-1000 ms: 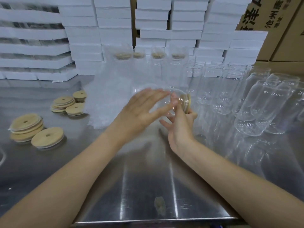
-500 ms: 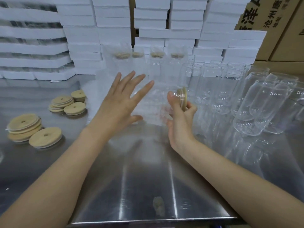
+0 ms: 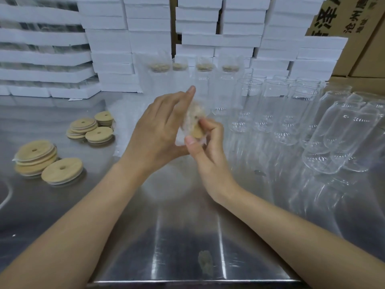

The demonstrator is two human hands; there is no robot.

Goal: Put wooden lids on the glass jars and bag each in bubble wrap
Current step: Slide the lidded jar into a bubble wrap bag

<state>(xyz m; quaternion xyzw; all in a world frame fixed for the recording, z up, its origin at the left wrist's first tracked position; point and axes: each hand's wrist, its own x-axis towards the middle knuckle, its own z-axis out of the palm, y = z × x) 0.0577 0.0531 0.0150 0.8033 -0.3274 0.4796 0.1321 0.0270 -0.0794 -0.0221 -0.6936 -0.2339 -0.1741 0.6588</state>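
A glass jar with a wooden lid (image 3: 195, 130) is held above the steel table (image 3: 187, 236), lid end towards me. A bubble wrap bag (image 3: 192, 113) partly covers it. My left hand (image 3: 158, 132) grips the bag on the jar's left side, index finger pointing up. On the right, my right hand (image 3: 206, 149) pinches the lidded end between thumb and fingers. Loose wooden lids (image 3: 62, 170) lie in stacks at the left. Bare glass jars (image 3: 277, 109) stand to the right.
Several bagged, lidded jars (image 3: 204, 76) stand at the back centre. More jars (image 3: 341, 134) lie on their sides at the far right. White foam boxes (image 3: 108, 42) are stacked along the back, cardboard cartons (image 3: 354, 21) at the top right. A flat bubble wrap pile (image 3: 123, 119) lies behind my left hand.
My left hand let go of the jar, reached out spread towards the bubble wrap pile, and has come back with a bag now over the jar. The right hand kept holding the lidded jar.
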